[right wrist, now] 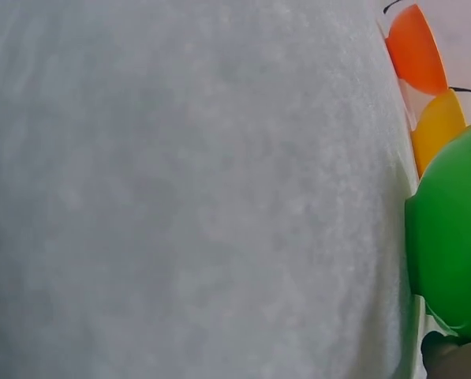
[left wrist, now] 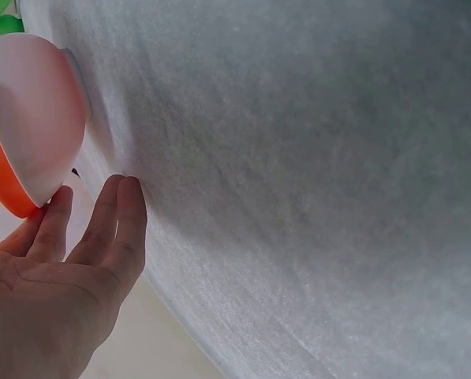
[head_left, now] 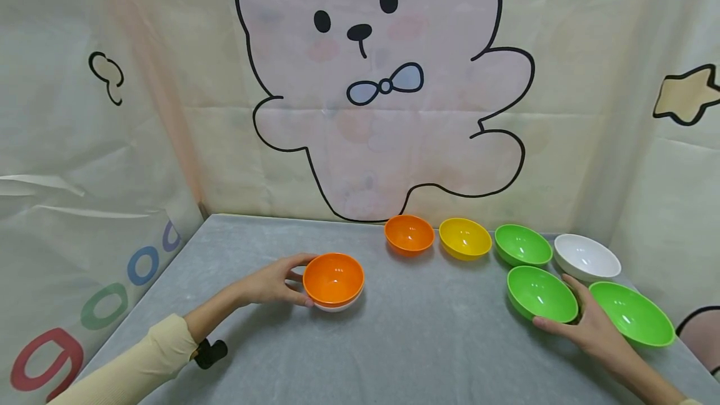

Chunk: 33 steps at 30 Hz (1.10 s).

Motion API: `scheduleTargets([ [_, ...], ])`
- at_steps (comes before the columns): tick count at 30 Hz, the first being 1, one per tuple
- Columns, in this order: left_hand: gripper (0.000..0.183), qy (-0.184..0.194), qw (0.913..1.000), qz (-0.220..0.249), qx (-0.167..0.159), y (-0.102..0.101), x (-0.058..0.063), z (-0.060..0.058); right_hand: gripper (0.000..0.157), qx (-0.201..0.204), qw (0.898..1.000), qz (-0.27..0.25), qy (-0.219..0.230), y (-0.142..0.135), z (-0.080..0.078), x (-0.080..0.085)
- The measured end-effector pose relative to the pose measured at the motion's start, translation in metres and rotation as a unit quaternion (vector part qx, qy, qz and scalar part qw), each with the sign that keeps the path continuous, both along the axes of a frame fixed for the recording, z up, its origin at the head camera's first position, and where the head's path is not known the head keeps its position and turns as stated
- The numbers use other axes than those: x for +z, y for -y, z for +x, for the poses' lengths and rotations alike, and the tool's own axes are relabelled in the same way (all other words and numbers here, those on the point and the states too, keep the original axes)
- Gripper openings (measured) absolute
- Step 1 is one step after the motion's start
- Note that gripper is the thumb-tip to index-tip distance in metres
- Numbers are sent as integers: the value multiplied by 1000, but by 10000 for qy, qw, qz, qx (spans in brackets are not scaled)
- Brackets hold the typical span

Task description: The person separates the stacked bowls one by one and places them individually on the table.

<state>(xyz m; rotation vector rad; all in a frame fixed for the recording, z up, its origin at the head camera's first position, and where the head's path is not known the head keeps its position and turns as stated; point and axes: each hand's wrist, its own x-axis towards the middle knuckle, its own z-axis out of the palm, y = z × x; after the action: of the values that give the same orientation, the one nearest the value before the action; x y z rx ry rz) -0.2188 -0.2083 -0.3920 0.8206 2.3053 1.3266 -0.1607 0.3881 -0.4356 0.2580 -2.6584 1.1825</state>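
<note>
An orange bowl [head_left: 334,277] sits nested in a white bowl [left wrist: 42,110] on the left half of the table. My left hand [head_left: 279,281] holds this pair from its left side, thumb near and forefinger at the far rim; its other fingers [left wrist: 128,213] stand apart from the bowls. At the right, my right hand [head_left: 596,324] grips a green bowl [head_left: 542,294] by its right side, thumb in front and fingers behind. Only a fingertip of that hand shows in the right wrist view, below the green bowl [right wrist: 456,229].
Along the back edge stand an orange bowl [head_left: 409,235], a yellow bowl [head_left: 465,239], another green bowl [head_left: 523,245] and a white bowl [head_left: 587,257]. A larger green bowl [head_left: 632,313] lies beside my right hand. Grey cloth covers the table [head_left: 427,342]; a printed curtain [head_left: 562,161] hangs behind.
</note>
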Motion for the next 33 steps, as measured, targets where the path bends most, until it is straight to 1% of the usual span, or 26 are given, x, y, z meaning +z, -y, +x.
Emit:
scheduleTargets([
  [3,81,6,10000,23,-21,0,-1,0,102,15,10000,64,-20,0,1,1],
  [9,80,14,10000,25,-44,1,-1,0,101,156,9992,120,-337,1,-2,6],
  [16,81,15,10000,4,-10,0,1,0,103,223,9992,159,-301,2,-4,16],
  [25,82,37,10000,2,26,-1,1,0,106,333,9983,68,-470,4,-9,26],
  [27,82,41,10000,3,24,-1,1,0,108,398,9979,-22,-503,6,-11,30],
  [31,82,40,10000,0,34,-1,0,0,109,569,9971,-271,-420,12,-16,42],
  [33,82,20,10000,-10,42,-1,0,0,108,584,9971,-293,-383,17,-19,48],
])
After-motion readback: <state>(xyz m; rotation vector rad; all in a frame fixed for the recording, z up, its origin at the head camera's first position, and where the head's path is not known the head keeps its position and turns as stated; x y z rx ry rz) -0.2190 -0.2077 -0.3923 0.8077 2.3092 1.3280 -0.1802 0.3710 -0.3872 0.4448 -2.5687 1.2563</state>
